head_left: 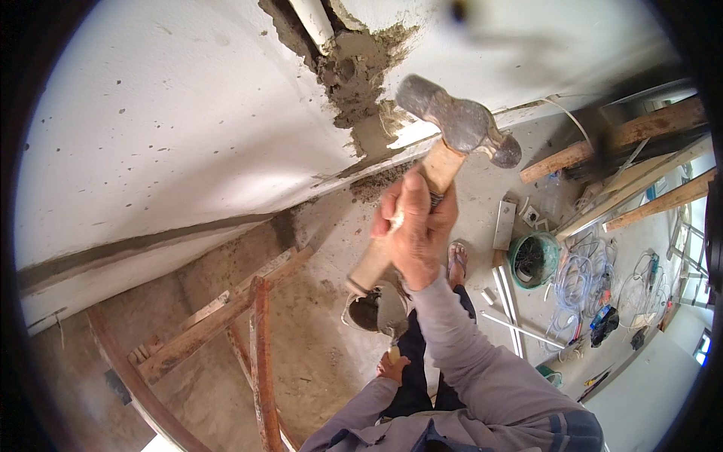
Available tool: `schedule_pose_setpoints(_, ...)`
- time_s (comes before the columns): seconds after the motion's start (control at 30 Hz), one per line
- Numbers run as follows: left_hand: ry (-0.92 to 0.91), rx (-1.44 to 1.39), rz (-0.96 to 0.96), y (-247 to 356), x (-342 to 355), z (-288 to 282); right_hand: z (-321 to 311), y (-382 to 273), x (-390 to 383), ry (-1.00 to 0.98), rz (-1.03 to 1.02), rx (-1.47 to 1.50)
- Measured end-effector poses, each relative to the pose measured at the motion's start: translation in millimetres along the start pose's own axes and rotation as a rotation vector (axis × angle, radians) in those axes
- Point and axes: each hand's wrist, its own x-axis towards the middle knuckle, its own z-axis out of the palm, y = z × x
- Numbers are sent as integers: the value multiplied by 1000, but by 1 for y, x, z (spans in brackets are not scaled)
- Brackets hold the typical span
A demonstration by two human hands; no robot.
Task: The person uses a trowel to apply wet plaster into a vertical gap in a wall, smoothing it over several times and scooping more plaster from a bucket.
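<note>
My right hand (413,230) is raised in front of the white wall, closed round the wooden handle of a ball-peen hammer (461,120). The hammer's worn metal head points up, near a rough grey mortar patch (358,79) in the wall. A white pipe (312,26) runs down into the broken-out slot there. Lower down, my left hand (392,368) grips the yellowish handle of what looks like a trowel (394,351). Its far end reaches to a bucket (351,320) with grey mortar inside; how much of the blade is in the mortar, I cannot tell.
A rusty-brown frame (260,354) stands at the left. To the right are a green bucket (553,260) of dark material, coiled cables (576,290) and white strips (512,316) on the floor. Timber planks (648,135) lean at the far right. My sandalled foot (457,264) is below.
</note>
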Motion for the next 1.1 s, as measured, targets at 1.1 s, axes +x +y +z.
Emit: schedule_pose_setpoints(1.1,-100,-831,112,107,66,122,-699,324,-33,362,386,-1564)
